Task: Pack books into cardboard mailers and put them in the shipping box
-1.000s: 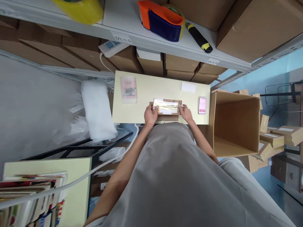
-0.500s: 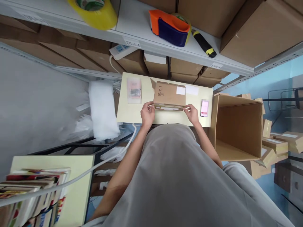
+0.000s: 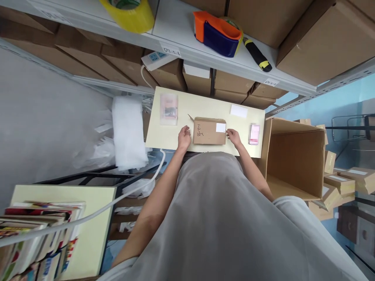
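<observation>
A small brown cardboard box (image 3: 205, 136) with handwritten marks and a white label lies on the pale tabletop (image 3: 178, 134), near its front edge. One flap sticks up at its back left corner. Close beside the box's left side is my left hand (image 3: 184, 138), its fingers loosely bent and holding nothing I can see. My right hand (image 3: 233, 137) is at the right side, fingers extended, with the fingertips at or just off the box edge; contact is hard to tell. A white paper slip (image 3: 238, 111) lies behind the box.
A phone (image 3: 254, 134) lies at the table's right, a clear-wrapped pinkish packet (image 3: 169, 110) at its left. A large open carton (image 3: 294, 156) stands to the right. The shelf above holds a tape dispenser (image 3: 218, 35), yellow tape (image 3: 131, 15) and a cutter (image 3: 258, 54). Books (image 3: 43, 234) sit lower left.
The box has tipped so its labelled face now shows more fully, and it sits nearer to me, away from the white slip. Both hands have shifted from its lower corners to its sides.
</observation>
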A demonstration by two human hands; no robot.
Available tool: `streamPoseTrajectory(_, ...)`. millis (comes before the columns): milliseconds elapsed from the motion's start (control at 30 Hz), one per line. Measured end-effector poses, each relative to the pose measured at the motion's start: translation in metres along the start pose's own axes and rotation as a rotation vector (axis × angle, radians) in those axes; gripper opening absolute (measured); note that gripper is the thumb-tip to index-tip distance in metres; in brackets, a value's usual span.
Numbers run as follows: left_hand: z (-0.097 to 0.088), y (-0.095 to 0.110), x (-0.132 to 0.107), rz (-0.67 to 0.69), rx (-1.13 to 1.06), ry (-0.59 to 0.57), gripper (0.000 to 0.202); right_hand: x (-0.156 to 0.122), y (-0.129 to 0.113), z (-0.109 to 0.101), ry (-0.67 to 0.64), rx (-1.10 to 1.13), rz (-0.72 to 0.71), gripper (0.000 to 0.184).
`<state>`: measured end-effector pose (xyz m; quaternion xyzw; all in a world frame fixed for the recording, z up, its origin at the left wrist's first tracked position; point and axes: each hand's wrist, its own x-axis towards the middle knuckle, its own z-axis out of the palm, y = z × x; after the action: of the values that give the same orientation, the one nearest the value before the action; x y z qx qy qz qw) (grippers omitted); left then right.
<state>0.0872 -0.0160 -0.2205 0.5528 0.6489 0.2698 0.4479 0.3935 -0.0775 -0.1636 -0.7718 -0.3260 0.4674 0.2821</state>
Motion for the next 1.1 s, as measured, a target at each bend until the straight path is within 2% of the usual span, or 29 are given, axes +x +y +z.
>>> streamPoseTrajectory(133, -0.004, 0.024, 0.008, -0.036, -0.132, 0.038, 0.052, 0.001, -0.016, 0.002, -0.022, 0.084, -0.02, 0.035)
streamPoseTrajectory(267, -0.023, 0.041, -0.015, 0.018, -0.214, 0.144, 0.054, -0.02, -0.021, -0.003, -0.035, 0.166, -0.113, 0.049)
streamPoseTrajectory(400, -0.033, 0.041, -0.042, 0.025, -0.163, 0.24, 0.051, -0.041, -0.014, -0.002, -0.044, 0.178, -0.185, 0.059)
streamPoseTrajectory(500, -0.031, 0.034, -0.054, -0.075, -0.135, 0.184, 0.048, -0.048, -0.005, 0.004, -0.047, 0.119, -0.137, 0.061)
streamPoseTrajectory(600, -0.03, 0.034, -0.062, -0.14, -0.124, 0.161, 0.066, -0.05, -0.001, 0.006, -0.032, 0.022, -0.105, 0.06)
streamPoseTrajectory(667, -0.034, 0.042, -0.068, -0.027, -0.065, 0.247, 0.08, -0.052, -0.006, 0.005, 0.047, -0.043, -0.171, 0.06)
streamPoseTrajectory(733, -0.039, 0.056, -0.071, 0.164, 0.039, 0.317, 0.079, -0.055, -0.018, 0.004, 0.146, -0.108, -0.293, 0.059)
streamPoseTrajectory(800, -0.042, 0.07, -0.071, 0.311, 0.141, 0.255, 0.069, -0.057, -0.034, 0.006, 0.158, -0.185, -0.426, 0.055)
streamPoseTrajectory(933, -0.04, 0.087, -0.065, 0.396, 0.248, -0.042, 0.059, -0.048, -0.067, 0.022, -0.071, -0.369, -0.609, 0.044)
streamPoseTrajectory(1000, -0.04, 0.086, -0.065, 0.41, 0.272, -0.101, 0.053, -0.037, -0.076, 0.03, -0.138, -0.439, -0.628, 0.043)
streamPoseTrajectory(1100, -0.042, 0.077, -0.073, 0.409, 0.299, -0.118, 0.044, -0.023, -0.081, 0.035, -0.144, -0.53, -0.626, 0.045)
